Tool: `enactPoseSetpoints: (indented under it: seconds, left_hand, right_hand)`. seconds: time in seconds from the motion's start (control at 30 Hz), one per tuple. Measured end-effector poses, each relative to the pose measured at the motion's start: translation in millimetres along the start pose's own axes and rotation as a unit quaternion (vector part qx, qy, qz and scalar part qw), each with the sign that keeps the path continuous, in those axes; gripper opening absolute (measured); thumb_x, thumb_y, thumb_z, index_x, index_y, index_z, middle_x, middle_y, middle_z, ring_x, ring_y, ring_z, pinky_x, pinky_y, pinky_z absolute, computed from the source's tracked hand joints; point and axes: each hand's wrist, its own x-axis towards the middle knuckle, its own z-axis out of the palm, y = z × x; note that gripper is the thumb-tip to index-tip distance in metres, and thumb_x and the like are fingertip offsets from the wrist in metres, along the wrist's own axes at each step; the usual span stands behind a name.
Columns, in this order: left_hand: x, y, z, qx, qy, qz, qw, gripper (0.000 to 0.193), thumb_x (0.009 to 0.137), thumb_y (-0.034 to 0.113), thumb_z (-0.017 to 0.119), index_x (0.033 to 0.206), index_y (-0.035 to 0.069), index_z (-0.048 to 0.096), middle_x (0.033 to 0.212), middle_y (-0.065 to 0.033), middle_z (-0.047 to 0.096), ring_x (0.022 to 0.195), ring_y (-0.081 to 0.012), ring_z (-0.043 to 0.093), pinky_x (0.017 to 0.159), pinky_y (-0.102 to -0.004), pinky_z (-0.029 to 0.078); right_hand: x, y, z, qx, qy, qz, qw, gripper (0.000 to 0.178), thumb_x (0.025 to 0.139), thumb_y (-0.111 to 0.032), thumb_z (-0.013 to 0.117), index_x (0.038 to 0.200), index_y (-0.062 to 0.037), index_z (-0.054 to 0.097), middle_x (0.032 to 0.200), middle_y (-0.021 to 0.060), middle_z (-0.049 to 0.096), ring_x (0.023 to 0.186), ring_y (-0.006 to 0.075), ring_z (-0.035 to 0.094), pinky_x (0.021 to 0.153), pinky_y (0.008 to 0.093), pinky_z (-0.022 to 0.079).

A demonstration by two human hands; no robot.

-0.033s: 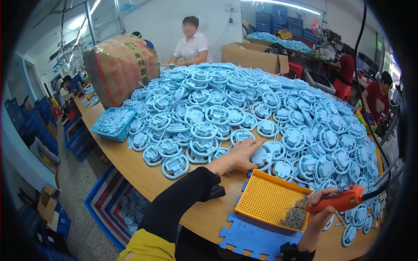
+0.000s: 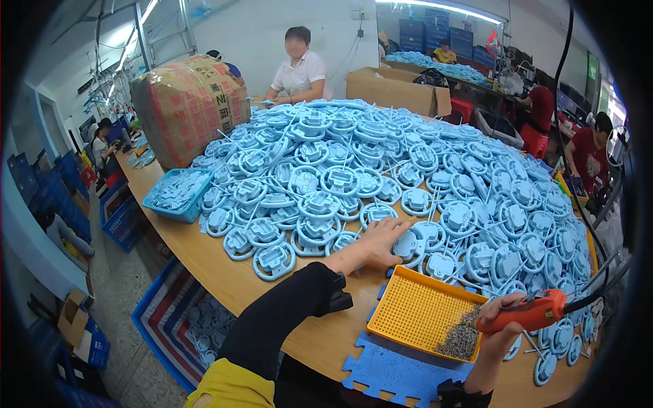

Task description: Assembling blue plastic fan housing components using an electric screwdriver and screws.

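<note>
My left hand (image 2: 376, 245) reaches to the near edge of a large heap of light blue plastic parts (image 2: 340, 180). Its fingers and thumb are spread at the rim of one round blue part (image 2: 407, 246), which lies among the others. In my right hand (image 2: 495, 333) is an orange electric screwdriver (image 2: 530, 310), its cable running off to the right. The tool's tip end points left, over small metal screws (image 2: 460, 340) piled in a corner of a shallow yellow tray (image 2: 415, 306). The tray rests on a blue foam mat (image 2: 391, 367).
A teal basket of small blue pieces (image 2: 178, 194) stands left of the heap, near a big taped brown bundle (image 2: 190, 109). Below the table's left edge is a striped, lined crate (image 2: 160, 313) with blue parts. A co-worker in white (image 2: 299, 75) sits across the table.
</note>
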Motion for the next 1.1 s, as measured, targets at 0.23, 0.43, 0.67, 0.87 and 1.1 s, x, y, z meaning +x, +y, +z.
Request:
enactPoseSetpoints:
  seconds: [0.23, 0.43, 0.67, 0.87, 1.1]
  left_hand:
    - [-3.5, 12.8, -4.7, -0.109, 0.125, 0.014, 0.986, 0.069, 0.07, 0.027, 0.075, 0.128, 0.0, 0.049, 0.12, -0.0238, 0.056, 0.111, -0.0386, 0.053, 0.096, -0.0429, 0.041]
    - [0.3, 6.6, -13.9, -0.159, 0.285, 0.043, 0.944, 0.083, 0.07, 0.01, 0.068, 0.144, 0.006, 0.032, 0.119, -0.0138, 0.055, 0.108, -0.0277, 0.057, 0.098, -0.0358, 0.042]
    - [-40.6, 97.3, -66.6, -0.361, 0.329, 0.171, 0.856, 0.091, 0.067, 0.001, 0.066, 0.148, 0.008, 0.025, 0.12, -0.009, 0.05, 0.109, -0.0228, 0.054, 0.097, -0.0359, 0.042]
    - [-151.7, 151.1, -55.9, -0.179, 0.078, 0.194, 0.961, 0.069, 0.06, 0.02, 0.074, 0.126, 0.015, 0.057, 0.111, -0.0068, 0.053, 0.1, -0.0319, 0.053, 0.091, -0.0494, 0.041]
    - [-186.8, 169.2, 0.1, -0.14, 0.04, 0.062, 0.987, 0.069, 0.06, 0.018, 0.075, 0.123, 0.002, 0.053, 0.114, -0.0123, 0.056, 0.103, -0.033, 0.05, 0.092, -0.0494, 0.036]
  right_hand:
    - [2.5, 18.5, -10.6, 0.055, -0.052, 0.075, 0.994, 0.074, 0.066, -0.069, 0.068, 0.105, -0.0105, 0.046, 0.072, 0.0023, 0.049, 0.059, 0.0138, 0.046, 0.05, 0.0272, 0.038]
    - [14.5, 24.6, 2.1, 0.0, -0.025, 0.027, 0.999, 0.077, 0.065, -0.074, 0.063, 0.101, -0.0073, 0.048, 0.071, 0.0028, 0.051, 0.062, 0.0146, 0.049, 0.06, 0.0305, 0.043]
    - [10.7, 31.9, -13.0, -0.028, -0.01, 0.024, 0.999, 0.073, 0.068, -0.071, 0.064, 0.099, -0.0065, 0.049, 0.07, 0.0026, 0.052, 0.06, 0.0139, 0.05, 0.06, 0.0304, 0.043]
    - [12.7, 44.2, -12.6, -0.015, -0.014, 0.025, 0.999, 0.071, 0.07, -0.07, 0.064, 0.099, -0.0063, 0.049, 0.069, 0.0027, 0.051, 0.06, 0.0138, 0.049, 0.06, 0.0307, 0.042]
    - [17.7, 40.3, -12.4, -0.023, -0.006, 0.031, 0.999, 0.069, 0.068, -0.071, 0.065, 0.093, -0.0082, 0.05, 0.068, 0.0024, 0.052, 0.06, 0.0148, 0.05, 0.06, 0.032, 0.044]
